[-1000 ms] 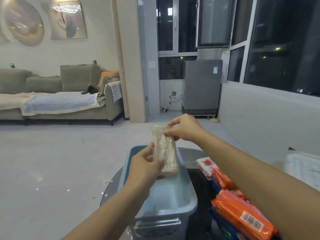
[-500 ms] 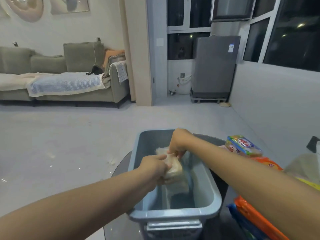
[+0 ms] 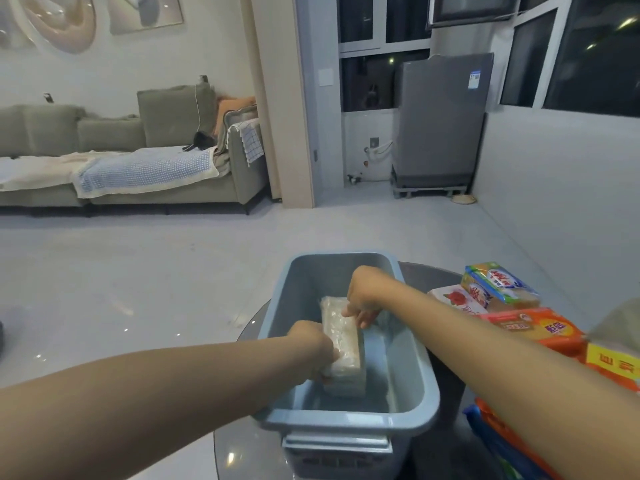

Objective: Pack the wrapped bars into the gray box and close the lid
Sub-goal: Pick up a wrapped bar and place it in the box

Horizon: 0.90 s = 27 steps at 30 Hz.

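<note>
Both hands are down inside the open gray-blue plastic box (image 3: 412,344) now, and between them sits the pale rectangular bar in clear crinkly wrap (image 3: 343,344), low on the box floor, lying lengthwise. The left hand (image 3: 313,348) is curled around the bar's near end, fingers closed on it. The right hand (image 3: 363,297) pinches the far end, fingertips (image 3: 360,318) down on the wrap, only loosely closed.

Looks like a firm, blocky thing, stiff enough to hold its shape from end to end, probably not heavy. That film could be slick, so gripping the short ends or the flat sides seems the safe hold, not loose wrap.

Just beyond the right forearm, on the dark round counter (image 3: 446,455), wait more bars: a stack of orange-wrapped packs (image 3: 533,329) and a yellow-and-blue wrapped bar (image 3: 498,282). The lid isn't clearly in view; I can't tell where it is.
</note>
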Motion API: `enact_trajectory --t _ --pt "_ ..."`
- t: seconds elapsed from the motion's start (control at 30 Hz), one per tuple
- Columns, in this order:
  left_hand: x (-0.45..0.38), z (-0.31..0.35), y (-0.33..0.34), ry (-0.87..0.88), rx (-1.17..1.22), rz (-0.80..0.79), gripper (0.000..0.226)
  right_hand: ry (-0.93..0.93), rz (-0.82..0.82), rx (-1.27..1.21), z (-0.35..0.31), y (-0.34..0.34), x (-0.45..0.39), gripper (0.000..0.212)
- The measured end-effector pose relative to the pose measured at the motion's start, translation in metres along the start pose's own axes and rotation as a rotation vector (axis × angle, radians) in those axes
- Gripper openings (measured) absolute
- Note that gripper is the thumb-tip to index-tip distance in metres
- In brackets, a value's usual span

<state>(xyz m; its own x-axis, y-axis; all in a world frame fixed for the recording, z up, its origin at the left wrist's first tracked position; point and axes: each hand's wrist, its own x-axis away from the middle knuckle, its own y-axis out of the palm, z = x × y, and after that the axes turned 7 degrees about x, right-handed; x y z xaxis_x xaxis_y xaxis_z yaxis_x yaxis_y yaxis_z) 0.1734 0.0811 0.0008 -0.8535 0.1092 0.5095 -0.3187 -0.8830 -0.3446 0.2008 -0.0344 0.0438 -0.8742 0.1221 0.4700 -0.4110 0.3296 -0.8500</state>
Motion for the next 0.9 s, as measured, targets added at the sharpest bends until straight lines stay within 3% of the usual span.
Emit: enact_trajectory --t 0.13,0.2,0.27,0.43,0.9 --pt "0.0 0.001 0.004 -0.005 0.021 -0.032 0.041 -0.18 0.421 -0.02 0.016 0.014 0.02 0.042" --pt "0.0 0.001 0.005 -0.011 0.011 -0.04 0.042 -0.192 0.632 0.051 0.028 0.023 0.029 0.047" --pt "0.0 0.002 0.007 -0.006 0.005 -0.043 0.042 -0.137 0.743 0.063 0.043 0.031 0.031 0.059" --pt "-0.003 0.008 0.012 0.017 0.022 -0.072 0.043 -0.077 0.438 -0.606 0.063 0.039 0.036 0.069" --pt "-0.011 0.012 0.031 0.051 0.054 -0.21 0.041 -0.066 0.479 -0.597 0.068 0.038 0.032 0.057"
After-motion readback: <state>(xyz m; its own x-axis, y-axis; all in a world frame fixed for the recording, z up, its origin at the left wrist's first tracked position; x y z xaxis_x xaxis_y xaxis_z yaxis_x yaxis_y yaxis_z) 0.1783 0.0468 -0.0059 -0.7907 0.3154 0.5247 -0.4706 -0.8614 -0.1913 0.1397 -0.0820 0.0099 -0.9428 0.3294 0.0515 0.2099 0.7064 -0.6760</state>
